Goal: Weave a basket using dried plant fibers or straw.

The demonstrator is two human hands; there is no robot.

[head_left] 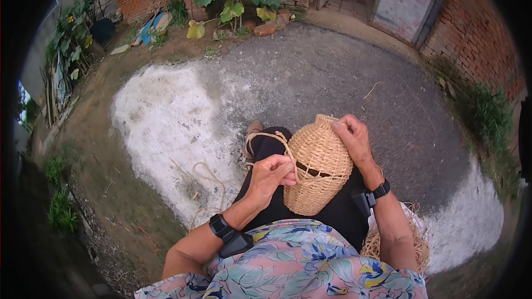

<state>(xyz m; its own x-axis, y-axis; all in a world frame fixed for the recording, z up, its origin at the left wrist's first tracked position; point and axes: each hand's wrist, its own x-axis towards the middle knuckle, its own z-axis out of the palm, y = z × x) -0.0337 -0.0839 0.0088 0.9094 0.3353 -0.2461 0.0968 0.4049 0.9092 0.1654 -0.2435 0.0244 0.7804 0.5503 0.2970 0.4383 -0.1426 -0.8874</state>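
A tan woven straw basket point(320, 152), shaped like a vase with a narrow neck, lies across my lap on dark trousers. A dark slit runs across its middle. My right hand point(353, 139) grips the basket near its neck, thumb on the outside. At the slit's left end, my left hand point(273, 173) is closed in a pinch on a straw cord point(270, 134). That cord loops up over my knee and trails down on the left. Its exact meeting point with the weave is hidden by my fingers.
A bundle of loose straw point(417, 238) sits beside my right hip. Loose cord strands point(209, 174) lie on the whitish ground at my left. Farther off are leafy plants point(235, 5), a brick wall point(476, 27) and a doorway with a metal door point(403, 4).
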